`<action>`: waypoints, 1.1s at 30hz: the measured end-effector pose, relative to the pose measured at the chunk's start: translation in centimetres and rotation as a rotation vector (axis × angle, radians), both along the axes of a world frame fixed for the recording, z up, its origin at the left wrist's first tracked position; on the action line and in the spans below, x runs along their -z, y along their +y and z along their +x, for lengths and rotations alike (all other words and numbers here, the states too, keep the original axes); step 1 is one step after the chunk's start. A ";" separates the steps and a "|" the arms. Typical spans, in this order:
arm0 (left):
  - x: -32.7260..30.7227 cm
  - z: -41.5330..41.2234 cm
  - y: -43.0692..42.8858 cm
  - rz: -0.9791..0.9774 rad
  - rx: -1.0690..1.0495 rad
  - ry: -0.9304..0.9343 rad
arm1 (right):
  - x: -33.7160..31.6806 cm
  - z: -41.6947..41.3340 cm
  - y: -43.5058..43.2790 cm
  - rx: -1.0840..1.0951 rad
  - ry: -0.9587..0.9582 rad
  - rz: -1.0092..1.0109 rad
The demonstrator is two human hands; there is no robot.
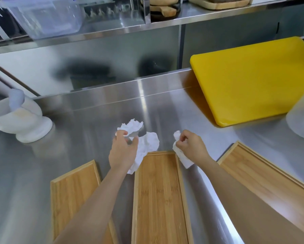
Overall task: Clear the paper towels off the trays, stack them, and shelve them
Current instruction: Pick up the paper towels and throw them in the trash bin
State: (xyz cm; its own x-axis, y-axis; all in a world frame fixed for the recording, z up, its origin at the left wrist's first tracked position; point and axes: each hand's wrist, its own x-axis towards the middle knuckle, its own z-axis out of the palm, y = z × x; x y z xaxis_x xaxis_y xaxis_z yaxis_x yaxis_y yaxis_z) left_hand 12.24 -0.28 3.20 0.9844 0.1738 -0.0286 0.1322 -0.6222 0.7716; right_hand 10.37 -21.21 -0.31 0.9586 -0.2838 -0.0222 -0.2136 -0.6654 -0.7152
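A person's two bare arms reach forward over a stainless steel counter [81, 155], seen from above. Three shallow wooden trays lie side by side at the near edge: a left tray [72, 189], a middle tray [158, 199] and a right tray [270, 180], each with a bare wood base showing. The left hand [124, 150] hovers just beyond the far end of the middle tray, its fingers curled and pinching a large crumpled white paper towel [147, 143]; part of the sheet sticks up past the fingertips and the rest hangs beneath the palm, its lowest corner overlapping the middle tray's far left corner. The right hand [191, 147] is closed in a loose fist around a smaller paper towel [181, 155], which bunches above the knuckles and trails down beside the middle tray's far right corner. The two hands are near each other but not touching. To the far left stands a white stone mortar [24, 124] with a pestle [15, 98] in it. At the back right a yellow cutting board [253, 78] leans against the steel backsplash. Above runs a steel shelf [209, 16] holding a clear plastic tub [42, 18] and wooden boards, blurred.
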 end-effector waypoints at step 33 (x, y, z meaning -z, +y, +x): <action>2.5 2.9 7.4 0.178 -0.049 0.050 | -1.4 14.1 11.4 -0.631 0.161 -0.016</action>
State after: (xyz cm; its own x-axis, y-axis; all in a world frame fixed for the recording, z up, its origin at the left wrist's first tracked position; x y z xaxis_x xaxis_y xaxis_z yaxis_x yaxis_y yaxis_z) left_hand 15.19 7.15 0.73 0.9727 0.2281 -0.0416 0.2011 -0.7402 0.6416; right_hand 24.51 -9.82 1.13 0.9263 0.3311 -0.1796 0.1182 -0.7082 -0.6961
